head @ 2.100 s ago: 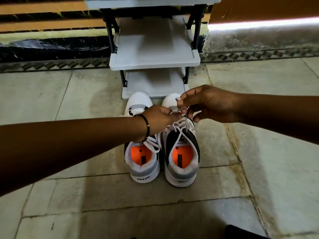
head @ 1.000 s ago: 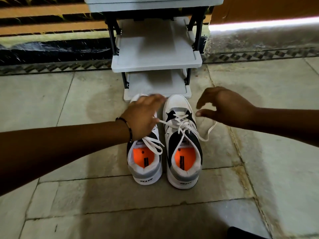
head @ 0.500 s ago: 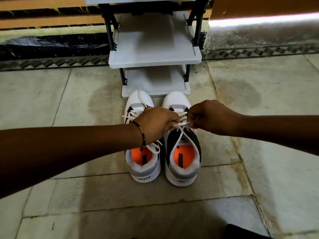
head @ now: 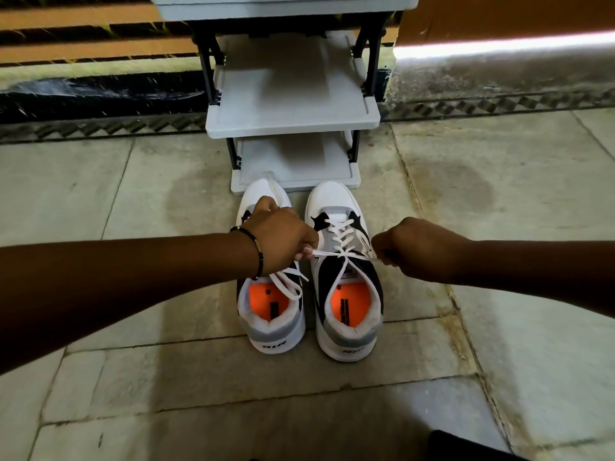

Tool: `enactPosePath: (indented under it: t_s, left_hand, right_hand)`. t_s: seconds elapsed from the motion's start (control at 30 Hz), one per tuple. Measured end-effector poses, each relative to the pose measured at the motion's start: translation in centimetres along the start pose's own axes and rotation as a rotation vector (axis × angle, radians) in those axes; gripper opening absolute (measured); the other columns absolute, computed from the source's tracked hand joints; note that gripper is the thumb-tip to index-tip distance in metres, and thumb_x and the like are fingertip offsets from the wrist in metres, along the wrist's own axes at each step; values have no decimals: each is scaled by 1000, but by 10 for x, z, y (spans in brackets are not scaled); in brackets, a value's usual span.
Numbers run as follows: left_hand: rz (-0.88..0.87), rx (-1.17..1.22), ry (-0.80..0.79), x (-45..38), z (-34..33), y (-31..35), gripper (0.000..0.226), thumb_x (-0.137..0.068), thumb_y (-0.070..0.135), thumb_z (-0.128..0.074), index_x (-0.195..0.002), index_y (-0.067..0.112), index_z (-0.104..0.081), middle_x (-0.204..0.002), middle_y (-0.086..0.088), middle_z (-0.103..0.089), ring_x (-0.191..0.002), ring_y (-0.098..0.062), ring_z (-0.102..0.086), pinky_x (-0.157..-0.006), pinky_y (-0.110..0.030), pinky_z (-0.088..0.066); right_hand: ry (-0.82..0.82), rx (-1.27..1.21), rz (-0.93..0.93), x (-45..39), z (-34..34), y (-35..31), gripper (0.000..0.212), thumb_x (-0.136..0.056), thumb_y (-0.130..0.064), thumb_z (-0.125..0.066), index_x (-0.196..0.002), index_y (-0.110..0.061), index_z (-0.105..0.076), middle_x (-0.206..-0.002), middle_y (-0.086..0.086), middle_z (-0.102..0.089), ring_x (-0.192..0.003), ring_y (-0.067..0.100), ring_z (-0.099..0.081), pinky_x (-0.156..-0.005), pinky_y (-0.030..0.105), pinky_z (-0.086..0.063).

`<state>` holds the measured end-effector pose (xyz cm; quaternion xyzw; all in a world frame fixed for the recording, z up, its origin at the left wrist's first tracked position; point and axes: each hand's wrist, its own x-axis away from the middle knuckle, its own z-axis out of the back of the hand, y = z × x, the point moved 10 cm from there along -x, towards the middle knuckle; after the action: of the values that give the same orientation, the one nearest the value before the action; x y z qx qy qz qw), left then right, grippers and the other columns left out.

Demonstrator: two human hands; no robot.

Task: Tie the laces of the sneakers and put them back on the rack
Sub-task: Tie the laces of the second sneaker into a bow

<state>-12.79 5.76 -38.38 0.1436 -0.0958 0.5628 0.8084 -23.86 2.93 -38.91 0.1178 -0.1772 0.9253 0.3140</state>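
Note:
Two white, grey and black sneakers with orange insoles stand side by side on the floor, toes toward the rack. Over the left sneaker (head: 271, 314) my left hand (head: 283, 237) is closed on one end of the right sneaker's white lace (head: 342, 254). My right hand (head: 409, 251), just right of the right sneaker (head: 346, 294), grips the other end. The lace runs taut between both hands across the tongue. The left sneaker's lace lies loose over its opening.
A grey plastic shoe rack (head: 293, 121) with bare shelves stands against the wall just beyond the toes. Stone floor tiles (head: 499, 194) spread left, right and toward me. A dark shape (head: 466, 447) shows at the bottom right edge.
Half a second ago both hands met over the right sneaker's lace; now they have pulled apart sideways, drawing the lace tight. Before that, the hands had briefly let go.

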Motion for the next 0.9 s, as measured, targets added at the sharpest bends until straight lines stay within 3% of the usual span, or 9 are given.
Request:
enactPosePath:
  t_s: [0.1,0.2,0.37,0.43,0.5,0.57,0.63,0.73,0.9]
  left_hand:
    - [-50,-67,-3,0,5,3,74,-58,43,1,-91,24,-62,-83,9,-45,-83,-18,-38,-88,-51,-32]
    - [-64,-118,38,-1,11,1,73,-55,42,1,-89,25,-61,-81,9,-45,-81,-18,-36,-86,-49,-34]
    - [5,-131,58,-2,4,-7,19,-82,19,-41,-82,22,-59,-91,4,-65,-101,-19,-52,-86,-33,-20]
    - [-31,-138,95,1,0,-3,15,-83,19,-48,-85,26,-61,-95,3,-67,-104,-20,-50,-90,-35,-26]
    - [-12,205,177,7,4,-8,22,-83,26,-44,-85,20,-65,-91,-2,-68,-94,-18,-54,-88,-32,-37]
    - [49,659,248,11,5,-19,27,-86,27,-41,-79,15,-65,-85,-8,-66,-81,-9,-55,-82,-25,-43]
    - [159,993,239,12,-4,-23,30,-87,33,-41,-70,25,-64,-80,-17,-64,-77,-15,-54,-77,-33,-44]
    - [307,1341,210,9,-11,-12,34,-94,21,-36,-65,23,-54,-75,-1,-63,-81,-20,-55,-72,-33,-40]
    - [444,1696,203,7,-14,-3,27,-97,15,-29,-78,20,-48,-84,0,-64,-84,-18,-62,-82,-34,-45]
  right_hand:
    - [12,3,12,0,5,0,21,-76,4,-48,-78,-13,-61,-78,1,-69,-71,17,-65,-66,35,-55]
    - [51,52,10,0,18,-1,19,-77,2,-51,-78,-14,-61,-73,1,-67,-64,17,-61,-62,34,-54]
    - [-6,49,8,1,10,-6,20,-78,-2,-53,-80,-18,-65,-81,1,-71,-74,18,-64,-67,37,-55]
    - [-104,62,-37,0,-2,-1,16,-82,-6,-53,-84,-15,-66,-83,0,-70,-77,17,-64,-71,35,-55]
    - [-217,-81,-114,1,-11,6,14,-84,-8,-55,-87,-10,-69,-81,1,-70,-75,15,-64,-76,33,-53]
    - [-220,-534,-174,2,-4,4,11,-83,-8,-60,-86,-9,-71,-83,4,-72,-78,13,-66,-83,34,-50]
    - [-148,-913,-175,0,9,-2,12,-85,-6,-58,-84,-9,-70,-84,2,-71,-81,8,-65,-87,29,-48]
    - [-128,-1041,-196,-8,9,-5,14,-87,-7,-55,-81,-11,-68,-85,3,-69,-86,13,-62,-88,31,-47]
    - [24,-1390,-370,-16,4,0,18,-91,-13,-50,-78,-9,-63,-86,7,-65,-87,23,-60,-75,30,-47]
